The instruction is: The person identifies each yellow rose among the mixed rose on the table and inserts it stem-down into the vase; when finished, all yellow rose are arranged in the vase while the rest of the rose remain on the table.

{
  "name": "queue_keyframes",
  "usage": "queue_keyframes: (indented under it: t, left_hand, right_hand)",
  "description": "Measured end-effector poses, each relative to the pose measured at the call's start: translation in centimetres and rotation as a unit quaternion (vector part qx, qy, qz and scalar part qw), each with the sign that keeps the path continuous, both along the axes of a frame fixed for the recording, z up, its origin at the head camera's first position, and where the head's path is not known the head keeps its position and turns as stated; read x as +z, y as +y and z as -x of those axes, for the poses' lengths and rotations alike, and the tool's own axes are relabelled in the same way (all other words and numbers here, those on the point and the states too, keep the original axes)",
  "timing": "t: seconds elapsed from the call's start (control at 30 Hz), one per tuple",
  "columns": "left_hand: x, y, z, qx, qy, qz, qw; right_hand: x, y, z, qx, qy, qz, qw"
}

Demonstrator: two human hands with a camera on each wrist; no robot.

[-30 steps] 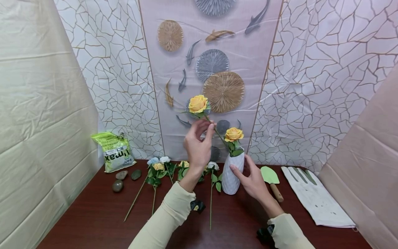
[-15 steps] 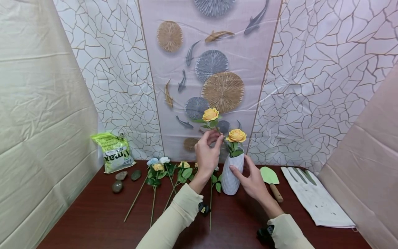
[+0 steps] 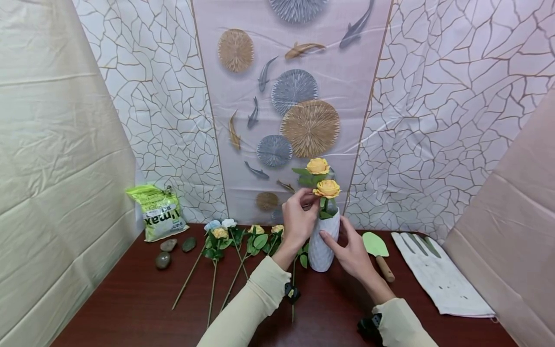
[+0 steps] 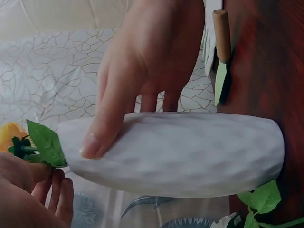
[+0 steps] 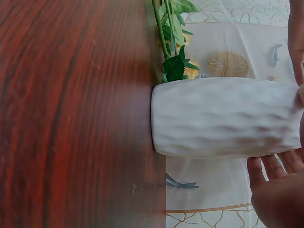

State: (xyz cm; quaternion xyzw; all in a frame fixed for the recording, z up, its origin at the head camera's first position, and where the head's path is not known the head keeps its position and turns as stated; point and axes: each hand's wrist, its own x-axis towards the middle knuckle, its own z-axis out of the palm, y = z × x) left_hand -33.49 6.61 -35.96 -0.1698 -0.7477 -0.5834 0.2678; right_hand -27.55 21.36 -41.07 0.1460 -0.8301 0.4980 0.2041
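A white dimpled vase (image 3: 324, 241) stands upright on the table, with a yellow rose (image 3: 327, 189) in its mouth. My right hand (image 3: 353, 253) grips the vase from the right, its thumb across the front as the left wrist view shows. At the vase's mouth my left hand (image 3: 299, 219) pinches the stem of another yellow rose (image 3: 318, 166), whose bloom stands just above and behind the first. The fingers hide most of that stem, and I cannot tell how deep its end sits. In the left wrist view a green leaf (image 4: 46, 142) touches the vase rim beside my left fingers.
Several roses, one of them yellow (image 3: 219, 233), lie on the dark wood table (image 3: 130, 299) left of the vase. A green bag (image 3: 159, 212) and stones (image 3: 163, 260) are at the far left. A trowel (image 3: 381, 255) and white gloves (image 3: 446, 279) lie right.
My left hand has moved right and down with its yellow rose, from left of the vase to its mouth. My right hand has stayed on the vase.
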Motion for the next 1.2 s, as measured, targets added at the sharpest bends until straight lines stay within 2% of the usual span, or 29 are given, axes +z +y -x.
queue_keyframes:
  t: [0.13,0.5,0.73,0.9,1.03,1.2]
  left_hand:
    - [-0.4,0.3,-0.1,0.004,-0.003,0.030,0.9995]
    - [-0.6,-0.3,-0.1,0.009,-0.023,0.053,0.9983]
    - [-1.2,-1.3,-0.1,-0.017,-0.027,0.067,0.9972]
    - [-2.0,-3.1,-0.5,-0.037,-0.017,0.068,0.9969]
    - [-3.0,-5.3,-0.7,-0.032,-0.013,0.067,0.9971]
    - [-4.6,-8.3,-0.5,-0.021,-0.025,0.082,0.9961]
  right_hand:
    - [0.0,0.1,0.0,0.001,0.000,0.001,1.000]
    - [0.1,0.1,0.0,-0.001,-0.005,-0.006,1.000]
    - [0.2,0.1,-0.1,0.001,-0.008,-0.002,1.000]
    - [0.1,0.0,0.0,0.003,-0.002,-0.004,1.000]
    - [0.0,0.0,0.0,-0.002,-0.004,-0.010,1.000]
    - [0.1,0.1,0.0,-0.009,-0.012,-0.012,1.000]
